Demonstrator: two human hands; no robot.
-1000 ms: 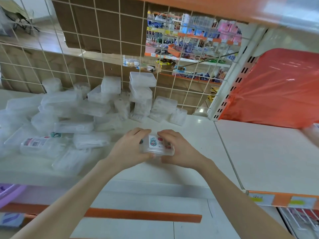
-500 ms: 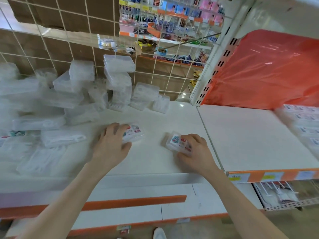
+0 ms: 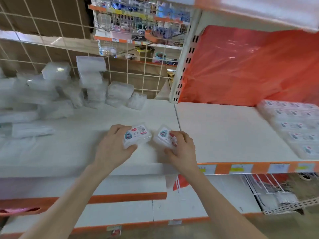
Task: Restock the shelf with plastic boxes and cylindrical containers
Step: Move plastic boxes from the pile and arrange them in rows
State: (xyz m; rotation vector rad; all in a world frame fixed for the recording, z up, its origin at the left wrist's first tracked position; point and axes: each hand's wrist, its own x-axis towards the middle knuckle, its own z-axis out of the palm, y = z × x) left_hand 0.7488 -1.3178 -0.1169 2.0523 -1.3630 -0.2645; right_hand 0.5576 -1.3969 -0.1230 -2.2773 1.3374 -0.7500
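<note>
My left hand (image 3: pixel 114 147) grips a small clear plastic box (image 3: pixel 138 135) with a cartoon label, held just above the white shelf (image 3: pixel 224 135). Beside it, my right hand (image 3: pixel 183 149) grips a second labelled clear box (image 3: pixel 164 137), tilted on its edge. The two boxes sit close together near the shelf's front, left of the seam between two shelf boards. A jumbled pile of clear plastic boxes (image 3: pixel 57 94) fills the shelf's left side. Neat rows of labelled boxes (image 3: pixel 293 128) lie flat at the right end.
A wire grid panel (image 3: pixel 120 69) backs the left shelf section, with another aisle's goods visible through it. Orange plastic sheeting (image 3: pixel 250 66) hangs behind the right section. An orange price rail (image 3: pixel 259 168) runs along the shelf front; a lower white shelf (image 3: pixel 189 204) sits below.
One second ago both hands held a single box together; they then split to one box each. Now the two hands and boxes have come close together, and the view has shifted right.
</note>
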